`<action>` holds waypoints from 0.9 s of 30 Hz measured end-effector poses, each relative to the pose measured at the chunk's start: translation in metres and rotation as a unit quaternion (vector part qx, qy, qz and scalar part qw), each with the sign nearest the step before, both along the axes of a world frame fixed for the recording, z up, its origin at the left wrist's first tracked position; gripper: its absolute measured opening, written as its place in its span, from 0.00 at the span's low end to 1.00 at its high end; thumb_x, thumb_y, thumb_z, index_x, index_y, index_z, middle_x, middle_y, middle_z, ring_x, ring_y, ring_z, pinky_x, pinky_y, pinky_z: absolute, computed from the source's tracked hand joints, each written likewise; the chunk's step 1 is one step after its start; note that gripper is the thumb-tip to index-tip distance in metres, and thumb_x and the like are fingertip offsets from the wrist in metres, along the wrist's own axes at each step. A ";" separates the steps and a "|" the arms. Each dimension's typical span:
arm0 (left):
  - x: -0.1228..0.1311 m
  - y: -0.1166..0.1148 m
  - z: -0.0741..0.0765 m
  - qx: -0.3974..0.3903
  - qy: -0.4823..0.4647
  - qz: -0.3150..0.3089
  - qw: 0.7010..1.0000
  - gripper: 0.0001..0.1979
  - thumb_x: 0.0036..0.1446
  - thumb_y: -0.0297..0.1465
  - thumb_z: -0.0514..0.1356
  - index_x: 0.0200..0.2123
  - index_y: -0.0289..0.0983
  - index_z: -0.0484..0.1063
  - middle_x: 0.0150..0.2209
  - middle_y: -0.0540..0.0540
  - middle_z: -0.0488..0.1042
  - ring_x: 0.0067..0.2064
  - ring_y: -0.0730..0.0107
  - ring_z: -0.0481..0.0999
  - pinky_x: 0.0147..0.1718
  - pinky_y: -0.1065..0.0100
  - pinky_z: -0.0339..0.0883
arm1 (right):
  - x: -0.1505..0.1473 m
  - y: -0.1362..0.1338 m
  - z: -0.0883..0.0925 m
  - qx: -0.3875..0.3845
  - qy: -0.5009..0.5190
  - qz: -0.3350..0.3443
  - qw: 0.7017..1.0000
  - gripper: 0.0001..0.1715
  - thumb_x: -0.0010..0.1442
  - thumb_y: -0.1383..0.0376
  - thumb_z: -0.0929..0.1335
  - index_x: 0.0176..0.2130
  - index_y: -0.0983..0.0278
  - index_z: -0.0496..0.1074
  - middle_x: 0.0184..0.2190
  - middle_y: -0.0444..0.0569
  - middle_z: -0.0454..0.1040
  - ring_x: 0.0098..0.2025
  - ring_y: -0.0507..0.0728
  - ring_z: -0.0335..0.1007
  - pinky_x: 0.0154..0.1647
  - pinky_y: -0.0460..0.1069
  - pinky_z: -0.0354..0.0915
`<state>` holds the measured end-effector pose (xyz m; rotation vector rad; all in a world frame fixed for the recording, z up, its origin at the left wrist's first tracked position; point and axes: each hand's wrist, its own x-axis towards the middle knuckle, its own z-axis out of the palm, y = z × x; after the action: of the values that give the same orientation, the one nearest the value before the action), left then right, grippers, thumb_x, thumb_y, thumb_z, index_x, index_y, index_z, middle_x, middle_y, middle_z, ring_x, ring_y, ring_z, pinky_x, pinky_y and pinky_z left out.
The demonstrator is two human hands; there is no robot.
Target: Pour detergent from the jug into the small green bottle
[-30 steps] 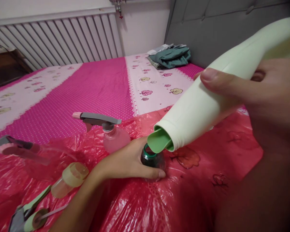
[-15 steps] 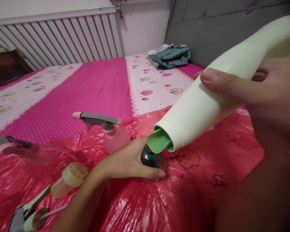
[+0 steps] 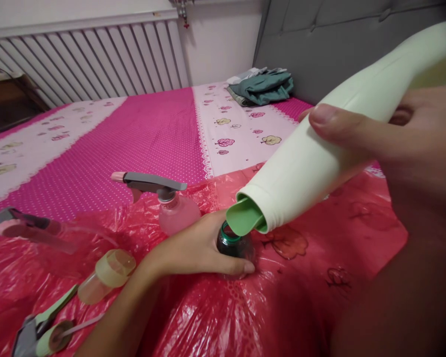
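Observation:
My right hand (image 3: 379,134) grips a large pale green plastic bottle (image 3: 319,144), tilted down to the left. Its green pouring spout (image 3: 243,215) hangs over the mouth of a small transparent bottle with a dark green rim (image 3: 230,240). No stream of liquid can be made out at the spout. My left hand (image 3: 208,248) wraps round the small bottle, with the thumb at its near side. The small bottle stands on a red plastic sheet (image 3: 282,307). The far fingers of both hands are hidden.
Behind my left wrist stands a pink spray bottle (image 3: 178,213). Left are a pink-grey spray head (image 3: 22,225), a translucent cup with a pale yellow-green collar (image 3: 109,275), and a green-grey spray head (image 3: 46,329). Folded clothes (image 3: 262,88) lie at the back of the bed.

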<state>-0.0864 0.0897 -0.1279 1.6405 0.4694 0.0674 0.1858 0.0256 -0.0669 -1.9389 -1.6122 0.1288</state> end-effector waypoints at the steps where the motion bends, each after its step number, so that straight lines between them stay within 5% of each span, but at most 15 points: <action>1: 0.000 0.000 0.000 0.000 -0.001 0.002 1.000 0.17 0.55 0.36 0.73 0.42 0.36 0.72 0.38 0.45 0.79 0.38 0.59 0.80 0.36 0.61 0.73 | 0.002 0.005 0.004 -0.014 -0.008 0.036 0.999 0.78 0.58 0.17 0.42 0.65 0.78 0.67 0.35 0.58 0.58 0.49 0.31 0.59 0.41 0.16 0.51; 8: -0.001 0.000 -0.002 0.005 -0.005 0.005 1.000 0.18 0.53 0.34 0.74 0.42 0.36 0.72 0.38 0.45 0.79 0.37 0.60 0.80 0.35 0.62 0.73 | 0.013 0.021 0.016 -0.069 -0.001 0.057 0.996 0.83 0.56 0.17 0.38 0.60 0.80 0.70 0.30 0.60 0.52 0.54 0.33 0.60 0.45 0.17 0.55; 12: -0.001 0.000 -0.001 0.004 -0.006 0.001 1.000 0.17 0.54 0.34 0.74 0.43 0.36 0.72 0.38 0.45 0.79 0.38 0.60 0.80 0.35 0.62 0.73 | 0.000 0.000 0.007 -0.033 0.006 -0.057 0.998 0.83 0.50 0.12 0.47 0.67 0.73 0.67 0.42 0.56 0.62 0.47 0.32 0.60 0.39 0.19 0.54; 15: -0.001 0.000 0.000 0.007 -0.006 0.002 1.000 0.17 0.54 0.34 0.74 0.42 0.36 0.72 0.38 0.45 0.79 0.38 0.60 0.80 0.35 0.62 0.72 | -0.011 -0.010 0.003 -0.010 0.028 -0.145 0.989 0.83 0.41 0.09 0.52 0.71 0.62 0.63 0.56 0.49 0.60 0.42 0.33 0.61 0.34 0.25 0.54; 18: -0.001 -0.001 0.001 -0.001 -0.002 0.003 1.000 0.17 0.54 0.35 0.74 0.41 0.36 0.72 0.36 0.45 0.79 0.37 0.60 0.79 0.34 0.63 0.71 | -0.016 -0.012 0.004 -0.018 0.036 -0.177 0.983 0.87 0.37 0.08 0.52 0.69 0.64 0.64 0.57 0.49 0.59 0.40 0.34 0.61 0.34 0.27 0.54; 27: 0.000 -0.001 0.000 0.002 -0.002 0.004 1.000 0.17 0.54 0.35 0.73 0.41 0.36 0.72 0.37 0.46 0.79 0.37 0.61 0.80 0.35 0.62 0.72 | -0.016 -0.009 0.003 -0.008 0.052 -0.149 0.987 0.83 0.38 0.09 0.54 0.70 0.58 0.63 0.59 0.47 0.58 0.42 0.35 0.63 0.33 0.26 0.54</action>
<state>-0.0868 0.0891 -0.1276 1.6421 0.4721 0.0778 0.1694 0.0170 -0.0639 -2.1249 -1.2412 0.1197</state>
